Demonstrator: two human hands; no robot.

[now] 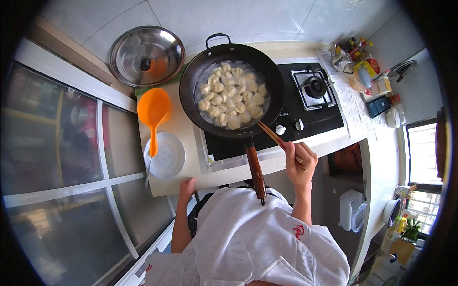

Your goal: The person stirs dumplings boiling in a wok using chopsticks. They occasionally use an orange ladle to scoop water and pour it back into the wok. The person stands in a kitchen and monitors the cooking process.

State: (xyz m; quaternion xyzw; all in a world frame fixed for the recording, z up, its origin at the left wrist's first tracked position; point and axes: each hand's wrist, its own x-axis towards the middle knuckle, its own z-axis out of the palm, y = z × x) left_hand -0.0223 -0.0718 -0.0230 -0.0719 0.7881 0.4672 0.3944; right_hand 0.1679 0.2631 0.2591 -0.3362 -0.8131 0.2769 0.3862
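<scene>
My right hand [302, 162] is closed around a pair of wooden chopsticks [273, 134]. Their far ends reach over the near right rim of a black wok [272, 81]. Many pale dumplings [232, 97] crowd together in cloudy water inside the wok. The wok's wooden handle [256, 172] points toward my body, and neither hand is on it. My left hand [187, 187] is at the front edge of the counter, below a white plate [169, 159]; most of its fingers are hidden. An orange ladle [154, 110] lies with its handle over the plate.
A steel lid [165, 46] with a black knob leans at the back left. Right of the wok, the black gas stove [312, 126] has a second burner [315, 87]. Bottles and packages [367, 66] crowd the back right corner. A glass sliding door [57, 138] borders my left side.
</scene>
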